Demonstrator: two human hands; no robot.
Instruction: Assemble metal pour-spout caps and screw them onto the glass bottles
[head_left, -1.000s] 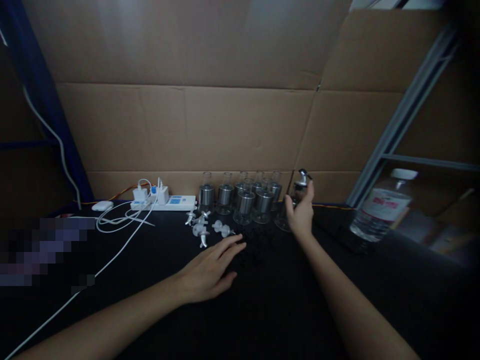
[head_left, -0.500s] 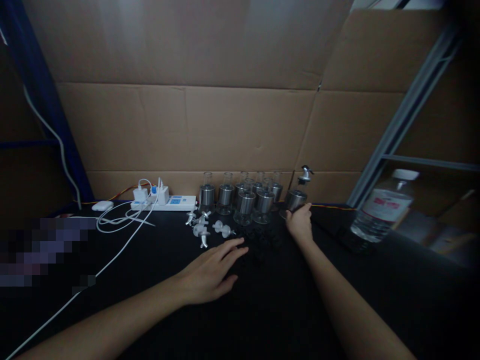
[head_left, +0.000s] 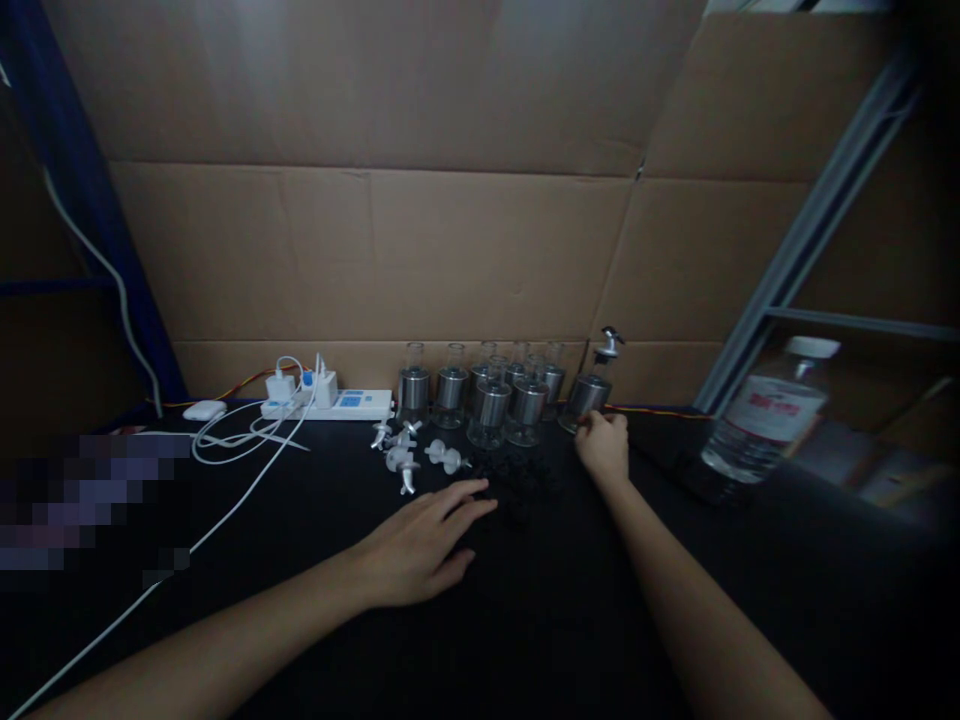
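My left hand lies on the black table with fingers spread, holding nothing. Its fingertips reach the edge of a heap of small black parts, too dark to make out singly. My right hand has its fingers curled at the base of an upright glass bottle with a steel sleeve. A silver pour spout with a black tip sits in that bottle's neck. Left of it stand several similar bottles without spouts. Loose silver spouts with clear stoppers lie before them, beside translucent stoppers.
A white power strip with plugged-in chargers and looping white cables is at the back left. A large water bottle stands at the right. Cardboard walls the back.
My right hand has shifted slightly, its fingers now more bunched near the spouted bottle's base. That bottle has moved up very slightly in view. My left hand has stayed in place.
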